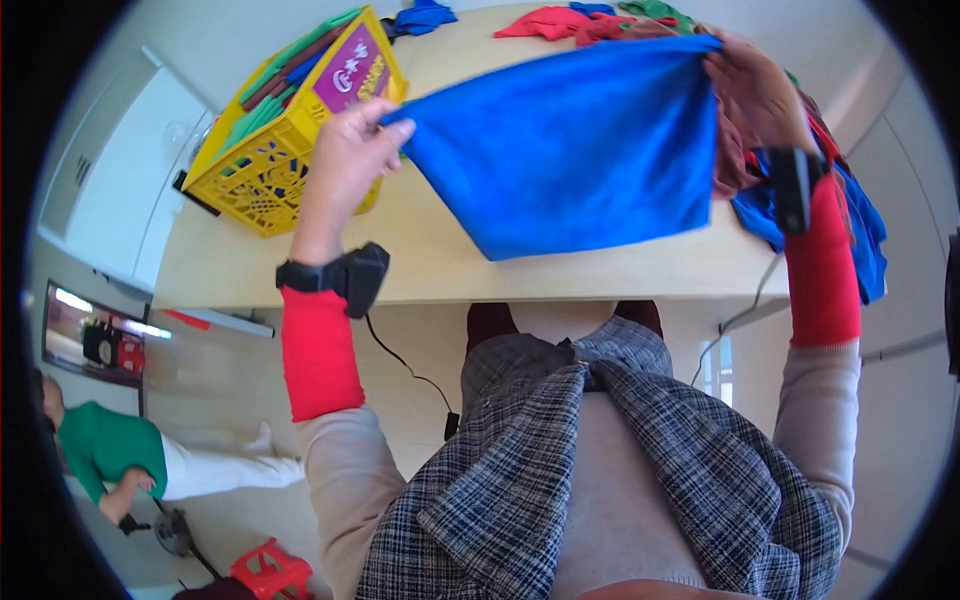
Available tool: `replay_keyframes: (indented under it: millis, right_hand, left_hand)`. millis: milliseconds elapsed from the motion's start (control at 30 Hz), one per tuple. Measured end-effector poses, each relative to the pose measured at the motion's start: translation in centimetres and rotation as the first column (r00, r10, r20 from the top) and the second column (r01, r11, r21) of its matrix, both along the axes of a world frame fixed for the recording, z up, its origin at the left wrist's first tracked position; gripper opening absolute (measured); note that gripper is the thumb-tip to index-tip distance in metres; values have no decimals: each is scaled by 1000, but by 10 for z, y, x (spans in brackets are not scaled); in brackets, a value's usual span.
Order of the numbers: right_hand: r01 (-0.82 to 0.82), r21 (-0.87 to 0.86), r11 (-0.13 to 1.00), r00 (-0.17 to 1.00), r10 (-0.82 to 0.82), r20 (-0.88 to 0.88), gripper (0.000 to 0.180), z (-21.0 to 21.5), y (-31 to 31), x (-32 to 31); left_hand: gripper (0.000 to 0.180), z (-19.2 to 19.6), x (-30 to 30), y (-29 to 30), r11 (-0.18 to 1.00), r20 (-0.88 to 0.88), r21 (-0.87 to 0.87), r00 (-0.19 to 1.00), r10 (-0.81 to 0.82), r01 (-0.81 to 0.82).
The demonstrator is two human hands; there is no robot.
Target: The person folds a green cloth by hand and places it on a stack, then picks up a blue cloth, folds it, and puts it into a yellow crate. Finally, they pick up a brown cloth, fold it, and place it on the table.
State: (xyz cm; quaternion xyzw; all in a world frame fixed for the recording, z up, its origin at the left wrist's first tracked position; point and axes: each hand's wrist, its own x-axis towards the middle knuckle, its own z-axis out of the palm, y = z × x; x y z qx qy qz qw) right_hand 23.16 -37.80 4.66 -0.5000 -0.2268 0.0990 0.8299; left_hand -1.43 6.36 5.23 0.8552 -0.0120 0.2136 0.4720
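My left hand (345,150) and right hand (755,85) each pinch a top corner of the blue cloth (570,150), stretched left to right between them.

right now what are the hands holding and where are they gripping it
Both hold one blue cloth by its top corners: left hand at the left corner, right hand at the right.

yellow crate (262,180) of folded cloths, pale table (440,255), red stool (272,570); person in green (105,445)
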Motion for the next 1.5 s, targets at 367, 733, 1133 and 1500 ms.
replay_keyframes:
  millis: [367, 733, 1133, 1500]
  right_hand:
    - [-231, 132, 964, 959, 248, -133, 14, 37, 22, 81]
    - [53, -486, 872, 995, -89, -52, 12, -150, 0, -88]
    - [-187, -506, 842, 911, -44, -410, 10, -218, -17, -170]
    - [-137, -749, 648, 976, -43, -215, 14, -221, -7, -184]
  left_hand:
    - [16, 27, 122, 34, 991, 205, 111, 977, 55, -79]
    - [15, -193, -4, -8, 787, 30, 614, 994, -103, 63]
    - [20, -210, -58, -12, 734, -48, 671, 995, -92, 101]
    - [16, -173, -52, -6, 688, -338, 643, 931, -140, 337]
